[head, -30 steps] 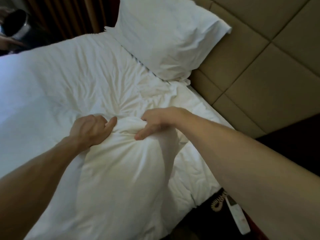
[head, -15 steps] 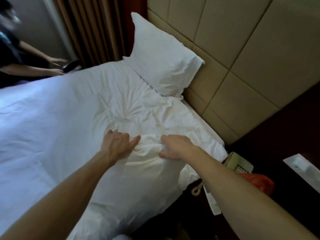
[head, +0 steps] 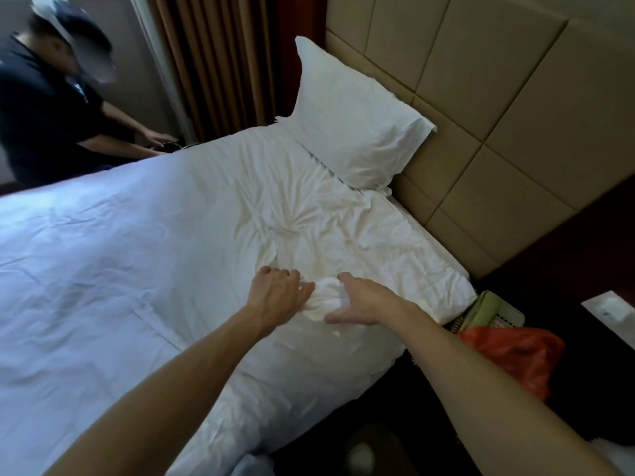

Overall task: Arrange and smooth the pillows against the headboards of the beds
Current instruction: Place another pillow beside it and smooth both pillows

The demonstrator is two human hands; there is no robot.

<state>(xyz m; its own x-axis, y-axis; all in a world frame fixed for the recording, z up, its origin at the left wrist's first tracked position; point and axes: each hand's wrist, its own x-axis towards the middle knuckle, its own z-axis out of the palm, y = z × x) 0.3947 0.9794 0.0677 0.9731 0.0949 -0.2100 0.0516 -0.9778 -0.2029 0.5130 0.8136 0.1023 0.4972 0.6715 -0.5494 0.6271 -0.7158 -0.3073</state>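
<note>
Your left hand (head: 276,297) and right hand (head: 364,298) sit close together on the near side of the bed (head: 103,269), with a bunched wad of white cloth (head: 324,300) between them. Your left fingers curl into the wad, pinching it; your right hand lies flatter, fingers loosely spread, thumb against the cloth. One pillow (head: 350,121) leans upright against the padded headboard (head: 498,115) at the far side. A phone (head: 494,312) and an orange bag (head: 515,352) lie beside the bed on your right.
</note>
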